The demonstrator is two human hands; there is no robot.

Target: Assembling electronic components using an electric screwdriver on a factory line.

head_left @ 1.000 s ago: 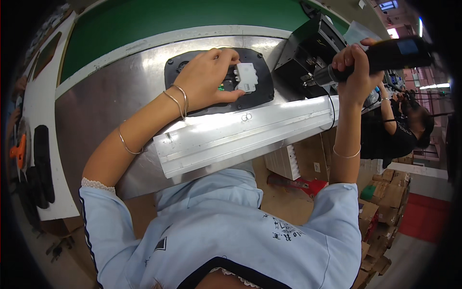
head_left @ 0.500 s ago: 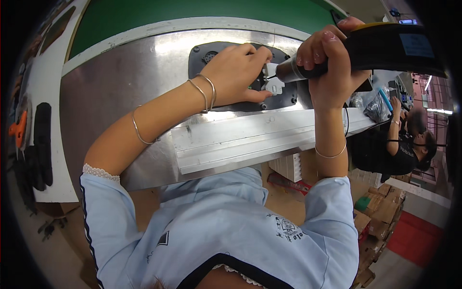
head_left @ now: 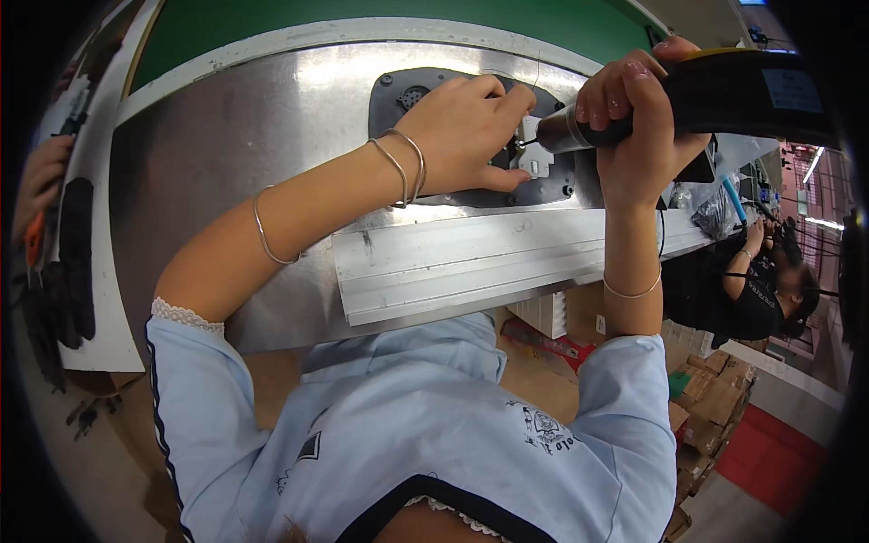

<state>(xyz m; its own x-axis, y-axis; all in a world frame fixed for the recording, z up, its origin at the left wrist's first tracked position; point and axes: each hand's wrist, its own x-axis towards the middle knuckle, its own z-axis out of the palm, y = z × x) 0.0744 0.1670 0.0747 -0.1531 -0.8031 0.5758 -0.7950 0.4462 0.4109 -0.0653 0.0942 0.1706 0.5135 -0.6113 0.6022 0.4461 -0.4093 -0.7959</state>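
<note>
A dark grey moulded panel (head_left: 387, 116) with round corner posts lies on the metal worktop. On its right part sits a small white plastic piece (head_left: 540, 163). My left hand (head_left: 462, 136) reaches over the panel, thumb at the near edge of the white piece and fingers at its far side, pinching it in place. In my right hand (head_left: 638, 122) is a black power screwdriver (head_left: 733, 95), the fingers wrapped round its body behind the silver nose. Its thin bit points left and meets the white piece near my left fingers; whether it sits in a screw is too small to tell.
A pale metal rail (head_left: 453, 262) runs along the worktop's near edge. At the far left, another person's hand (head_left: 43, 176) is by an orange-handled tool (head_left: 34, 240) and black gloves (head_left: 77, 262). To the right are a bagged bundle (head_left: 715, 213), a seated co-worker (head_left: 756, 290) and cardboard boxes (head_left: 715, 398).
The view has shifted slightly, so the panel and both hands appear farther right. Another person's hand has come in at the far left. My grip on the screwdriver and white piece is unchanged.
</note>
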